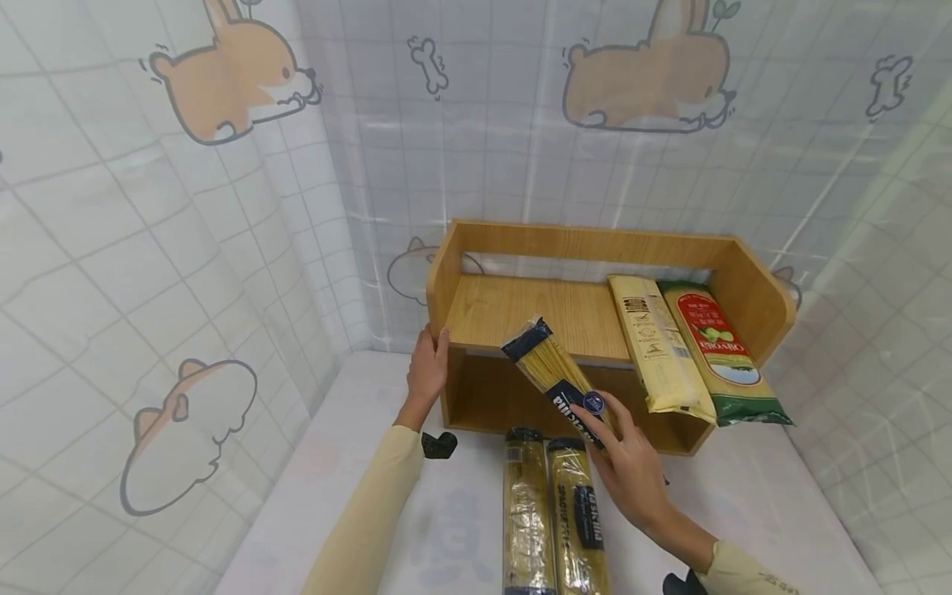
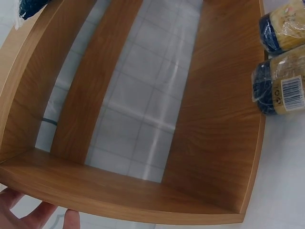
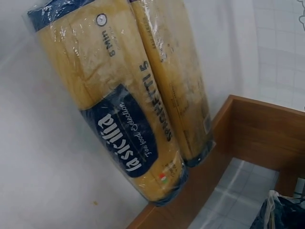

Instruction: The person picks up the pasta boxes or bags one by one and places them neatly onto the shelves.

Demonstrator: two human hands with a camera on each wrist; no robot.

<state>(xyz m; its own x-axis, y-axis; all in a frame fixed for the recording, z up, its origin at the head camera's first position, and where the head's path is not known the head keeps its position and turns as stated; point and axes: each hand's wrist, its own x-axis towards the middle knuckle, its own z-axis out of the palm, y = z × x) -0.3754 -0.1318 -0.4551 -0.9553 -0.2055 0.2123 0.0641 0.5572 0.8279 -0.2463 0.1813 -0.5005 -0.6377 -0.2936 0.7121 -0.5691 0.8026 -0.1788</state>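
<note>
Mostly, the held pasta packet (image 1: 556, 376) looks yellow, navy-tipped.

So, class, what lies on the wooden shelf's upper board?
A cream pack and a green-ended pack lie side by side at the right. They hide the wood beneath; the held pasta pack hides part of the upper board.

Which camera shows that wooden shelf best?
The head view: the wooden shelf shows there with both levels and both sides. The left wrist view shows one compartment up close; the right wrist view, only part.
</note>
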